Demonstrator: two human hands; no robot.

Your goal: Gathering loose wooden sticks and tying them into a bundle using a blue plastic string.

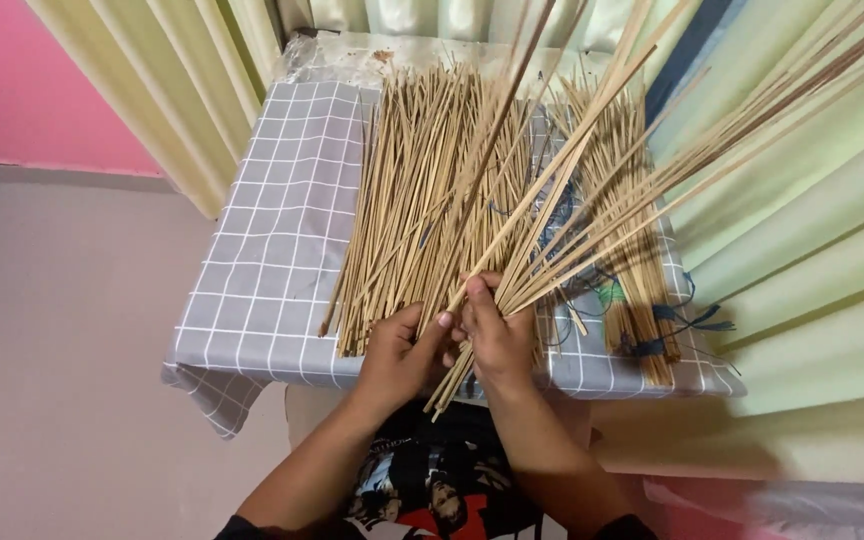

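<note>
Head camera looked down on a small worktop draped in a grey cloth with a white grid. A loose heap of thin, pale bamboo sticks covered its middle, lying lengthwise away from the person. To the right lay a tied bundle of sticks, bound near its end with dark blue string, with more string tangled beside it. The right hand was clenched around a fanned bunch of long sticks, which rose up and to the right across the heap and the bundle, hiding parts of both. The left hand sat just beside it at the near edge, fingers curled on the lower ends of that same bunch, thumb touching the right hand. Pale green curtains hung behind and to the right, a pink wall stood at far left, and a plain pale floor lay below.
</note>
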